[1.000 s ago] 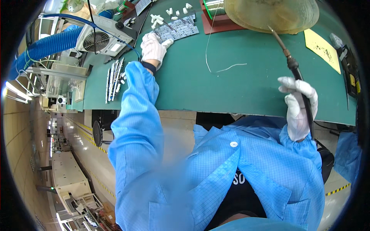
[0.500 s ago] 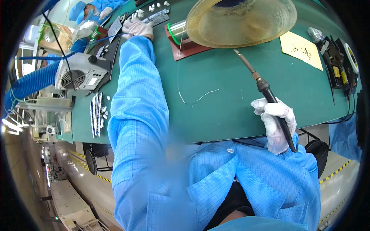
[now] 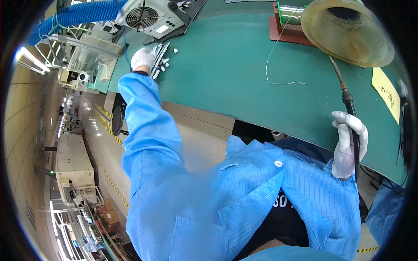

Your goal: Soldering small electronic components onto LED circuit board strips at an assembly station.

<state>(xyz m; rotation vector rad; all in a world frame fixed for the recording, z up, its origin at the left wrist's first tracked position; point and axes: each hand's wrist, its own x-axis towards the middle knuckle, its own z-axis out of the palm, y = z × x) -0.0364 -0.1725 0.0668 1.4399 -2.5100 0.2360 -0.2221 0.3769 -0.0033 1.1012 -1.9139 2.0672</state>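
Note:
My right hand (image 3: 345, 150), in a white glove, is wrapped round the black handle of a soldering iron (image 3: 348, 98). The iron's tip points away from me, just under the rim of a translucent yellowish fume hood (image 3: 313, 28). At the far left of the table my gloved left hand (image 3: 143, 58) reaches a bundle of narrow black-and-white strips (image 3: 161, 54). Its fingers are at the strips' left side, too unclear to show a grip. Small white parts (image 3: 163, 68) lie beside the strips. Thin solder wire (image 3: 287, 83) trails over the green mat from a spool (image 3: 292, 14).
The spool sits on a red-brown stand (image 3: 291, 36). To the right lies a yellow sheet with dark specks (image 3: 383, 93). A grey-white machine with a round fan grille (image 3: 161, 18) and a blue hose (image 3: 82, 15) stand at the back left. The green table's (image 3: 217, 78) front edge runs before me.
My left hand has come from the back of the table to the strips at the left. The view has turned leftward. My right hand still holds the soldering iron.

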